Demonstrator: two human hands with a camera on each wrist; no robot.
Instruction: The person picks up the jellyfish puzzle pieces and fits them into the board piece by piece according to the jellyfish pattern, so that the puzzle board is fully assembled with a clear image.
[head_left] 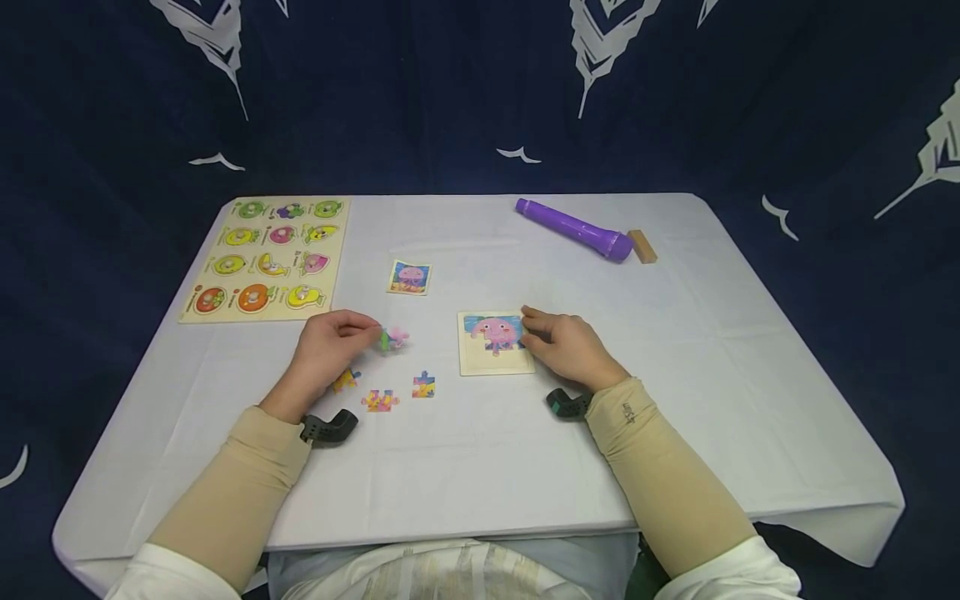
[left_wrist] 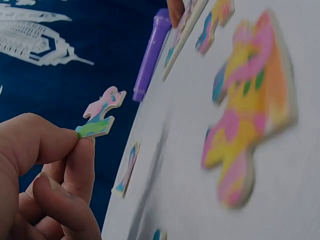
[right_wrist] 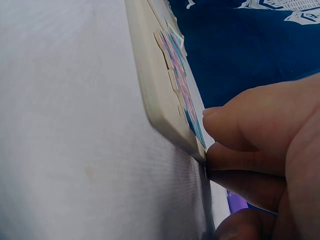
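My left hand (head_left: 330,352) pinches a pink, blue and green jigsaw piece (left_wrist: 102,115) between thumb and fingers, held above the table left of the puzzle board. The square wooden puzzle board (head_left: 480,364) lies flat with a pink octopus picture (head_left: 495,331) partly filled in along its upper part; the lower part is bare wood. My right hand (head_left: 573,352) grips the board's right edge, thumb on the upper side. Near my left hand lie loose yellow and pink jigsaw pieces: one in the middle (head_left: 380,402), one to the right (head_left: 423,385), one partly hidden by the hand (head_left: 346,380).
A small octopus picture card (head_left: 409,277) lies behind the loose pieces. At the back left is a fruit puzzle board (head_left: 296,312). A purple microphone-shaped tube (head_left: 573,229) and a small wooden block (head_left: 642,247) lie at the back right of the white-covered table (head_left: 720,375).
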